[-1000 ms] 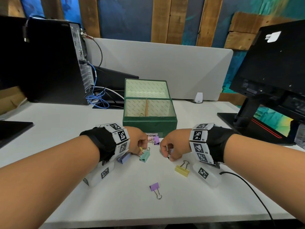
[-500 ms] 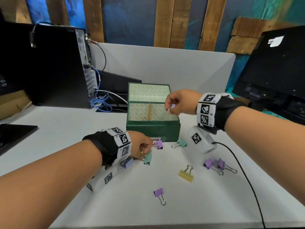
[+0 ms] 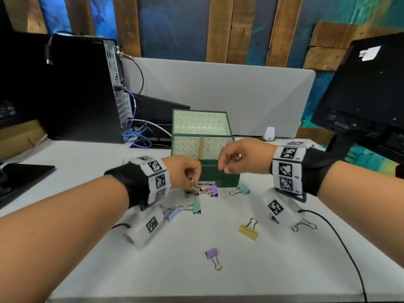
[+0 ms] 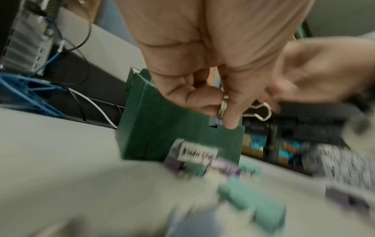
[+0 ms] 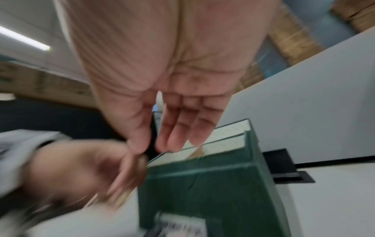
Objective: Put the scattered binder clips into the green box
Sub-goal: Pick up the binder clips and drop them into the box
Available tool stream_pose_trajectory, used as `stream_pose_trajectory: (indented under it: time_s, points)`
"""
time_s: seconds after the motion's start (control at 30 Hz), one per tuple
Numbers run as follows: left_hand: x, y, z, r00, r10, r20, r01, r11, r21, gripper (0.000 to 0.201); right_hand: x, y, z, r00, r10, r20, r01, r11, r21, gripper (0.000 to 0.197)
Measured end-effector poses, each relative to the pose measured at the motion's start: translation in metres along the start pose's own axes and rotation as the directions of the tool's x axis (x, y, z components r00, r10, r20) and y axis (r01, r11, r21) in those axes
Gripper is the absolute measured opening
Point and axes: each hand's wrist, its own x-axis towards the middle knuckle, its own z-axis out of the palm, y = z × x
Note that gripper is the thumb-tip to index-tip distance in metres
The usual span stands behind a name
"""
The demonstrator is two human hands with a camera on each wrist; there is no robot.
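My left hand (image 3: 185,171) pinches a binder clip (image 4: 223,107) by its wire handles at the green box (image 3: 220,173), 12 o'clock, ready to drop; right hand (image 3: 240,156) slack, empty.

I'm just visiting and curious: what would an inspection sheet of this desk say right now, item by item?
Surface: white table, with loose clips lying on it.
Job's things: green box open, at least one clip inside; yellow clip, purple clip, two teal clips and others still on the table.
Clutter: small white device behind the box.
Hands: left hand pinches a clip's wire handle in front of the box; right hand over the box's front edge, fingers relaxed, holding nothing.
Cables: blue cables by the computer tower; black cable across the table.
Surroundings: monitor, grey divider, wooden planks.
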Motion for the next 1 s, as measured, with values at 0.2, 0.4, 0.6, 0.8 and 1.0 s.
stream_pose_trajectory:
  time_s: [0.2, 0.4, 0.6, 0.8, 1.0]
  points:
    - [0.025, 0.025, -0.031, 0.977, -0.037, -0.212, -0.011, 0.975, -0.222, 0.019, -0.030, -0.024, 0.026, 0.847, -0.174, 0.502, 0.228, 0.973, -0.048, 0.033]
    - [0.052, 0.041, -0.044, 0.960, -0.099, -0.261, 0.010, 0.946, -0.324, 0.020, -0.034, -0.041, 0.061, 0.723, -0.282, 0.630, 0.370, 0.929, -0.009, 0.043]
    - [0.076, 0.047, -0.046, 0.957, -0.143, -0.254, 0.017, 0.897, -0.441, 0.024, -0.028, -0.030, 0.066, 0.798, -0.201, 0.569, 0.295, 0.952, -0.077, 0.016]
    - [0.093, 0.049, -0.032, 0.954, -0.187, -0.234, 0.066, 0.894, -0.443, 0.016, -0.025, -0.001, 0.040, 0.915, -0.122, 0.384, 0.136, 0.991, -0.009, 0.024]
    - [0.069, 0.037, -0.029, 0.946, -0.137, -0.292, 0.057, 0.962, -0.268, 0.024, -0.018, 0.024, 0.005, 0.998, -0.008, 0.065, -0.001, 0.990, 0.138, 0.023]
